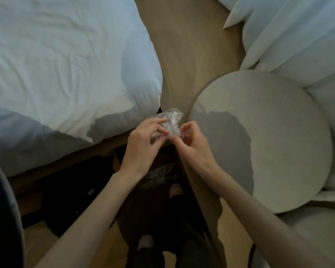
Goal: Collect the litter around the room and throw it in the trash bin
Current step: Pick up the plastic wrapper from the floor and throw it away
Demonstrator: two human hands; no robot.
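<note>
From the head camera, the bed [66, 64] fills the side left of the gap, and its white cover ends in a rounded corner. Just off that corner, past the bed's edge, a crumpled clear wrapper [172, 118] is held in the air over the floor [182, 45]. The left hand [143, 142] pinches the side of the wrapper nearer the bed with thumb and curled fingers. The right hand [193, 146] pinches the side away from the bed in the same way, so both hands are clamped on it and nearly touching. A strip of bare wooden floor runs along the bed's side edge. It is widest far from the person and narrows at the bed's corner, where a round pale seat [269, 142] bulges in from the side opposite the bed. The seat's curved edge lies close beside the right hand. Beyond the seat, farther from the bed, white pillows [298, 35] are heaped; I cannot tell how many. Under the hands, near the foot of the bed, all is dark and shadowed. A second piece of crinkled clear plastic [159, 176] shows there, but I cannot tell what it rests on. Counted: two hands, one wrapper held, one more bit of plastic below, one bed, one full round seat.
</note>
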